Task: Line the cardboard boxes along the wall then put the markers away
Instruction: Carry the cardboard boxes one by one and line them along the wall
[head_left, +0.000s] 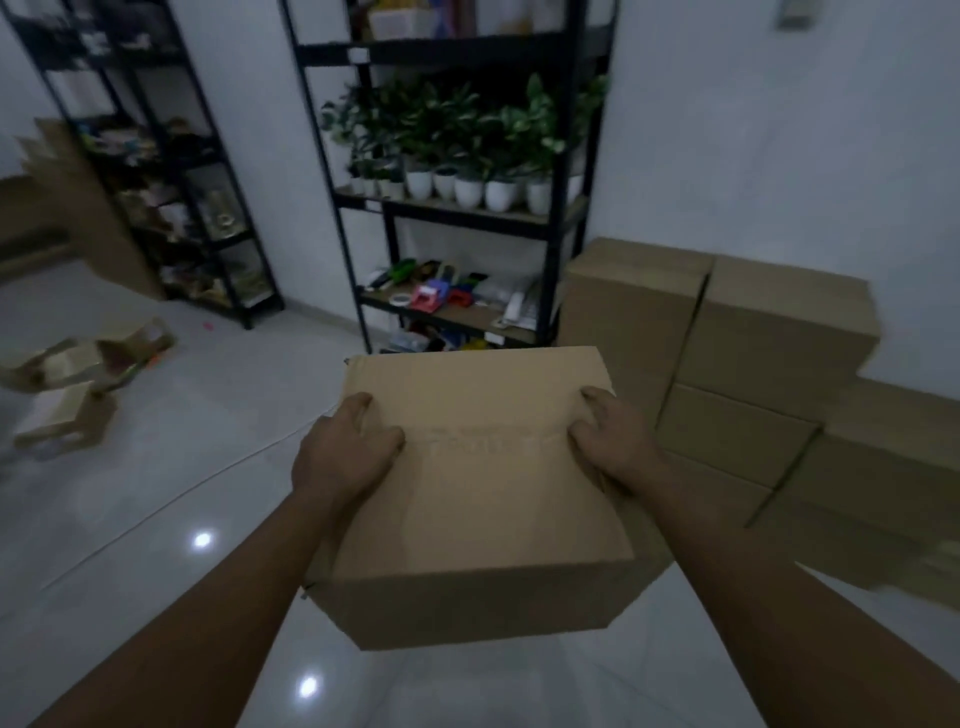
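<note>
The fingers (382, 434) of both the left hand (345, 449) and right hand (613, 436) curl over a cardboard box (478, 499), gripping it above the floor (171, 499), near stacked boxes (769, 374) lining the wall (779, 156).

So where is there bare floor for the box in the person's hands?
Free: the tiled floor left of the held box, and the strip toward the plant shelf. Crowded: the right wall, packed with stacked boxes, and the far left, with cardboard scraps. Both hands grip the box.
</note>
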